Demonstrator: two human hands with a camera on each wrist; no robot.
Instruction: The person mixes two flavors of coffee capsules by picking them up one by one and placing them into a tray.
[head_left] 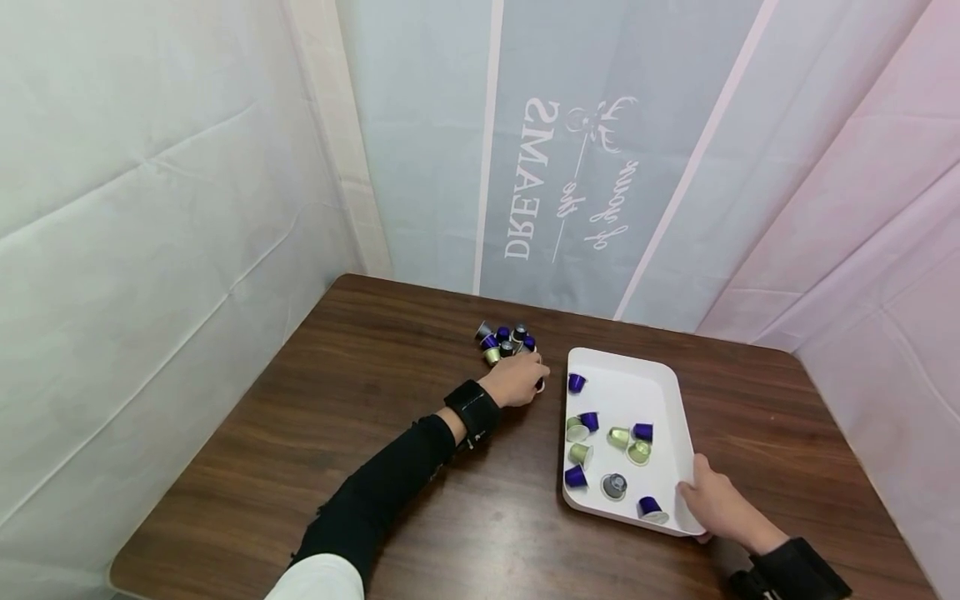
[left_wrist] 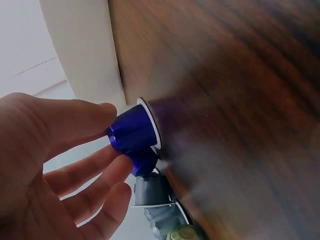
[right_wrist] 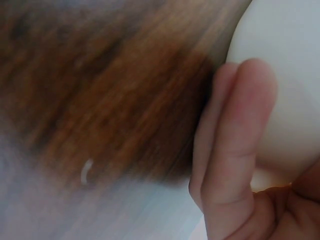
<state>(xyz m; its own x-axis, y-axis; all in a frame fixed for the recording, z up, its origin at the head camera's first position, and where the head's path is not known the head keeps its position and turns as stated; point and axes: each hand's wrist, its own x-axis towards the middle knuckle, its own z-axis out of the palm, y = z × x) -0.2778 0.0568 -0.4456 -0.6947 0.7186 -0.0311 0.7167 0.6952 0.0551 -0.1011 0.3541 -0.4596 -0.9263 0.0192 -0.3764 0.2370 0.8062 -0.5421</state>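
Observation:
At the pile's near side, my left hand (head_left: pixel 516 380) pinches a blue coffee capsule (left_wrist: pixel 132 129) between thumb and index finger. The capsule's white-rimmed lid faces the tabletop in the left wrist view. Another blue capsule (left_wrist: pixel 144 161) and a dark grey capsule (left_wrist: pixel 151 190) stand close beside it. My right hand (head_left: pixel 720 502) grips the near right corner of a white tray (head_left: pixel 630 392), thumb over the rim, fingers on the outer side. Scattered in the tray are several blue capsules (head_left: pixel 576 477), several green capsules (head_left: pixel 581 453) and one grey capsule (head_left: pixel 614 486).
The pile of capsules (head_left: pixel 507 348), with blue, dark grey and green ones, lies near the far edge of the brown wooden table (head_left: pixel 360 392), left of the tray. Behind the table hangs a printed curtain (head_left: pixel 435 167); pale cloth (head_left: pixel 150 250) covers the left side.

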